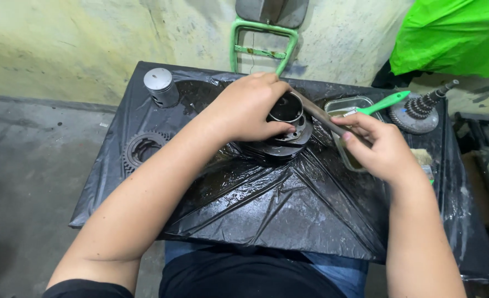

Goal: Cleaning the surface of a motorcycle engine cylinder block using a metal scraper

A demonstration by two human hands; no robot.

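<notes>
Black plastic sheet (288, 215) covers the whole small table, wet and oily in the middle, so it likely serves as a spill liner for greasy parts

Right hand (382, 149) is closed around the handle of a brush with a grey-brown wooden stem (319, 115); thumb on top, fingers wrapped under, pencil-like grip for control. The stem angles up-left toward the part; the bristle end sits at or behind the part's rim, can't see it clearly

Left hand (250, 107) clamps the dark round metal engine part with a raised cylindrical collar (286, 124); palm over its left side, thumb pressed on the near flange, fingers curled over the far edge. Looks like it pins the part flat against brush pressure. The part sits centre of the table, on the oily patch, touching the sheet

Just right of the part, under the right hand: clear rectangular plastic tub of brownish fluid (348, 105), within easy dipping reach. A brush with a green plastic handle (385, 102) rests across its far corner

Left edge: dark toothed sprocket ring (142, 149) lying flat, apart from the work

Far left corner: silver metal piston (160, 85) standing upright. Far right corner: grey stepped gear cluster on a shaft (421, 110), tilted, well clear

Beyond the table: green metal chair frame (263, 41) against a stained wall, bright green cloth (454, 38) top right
</notes>
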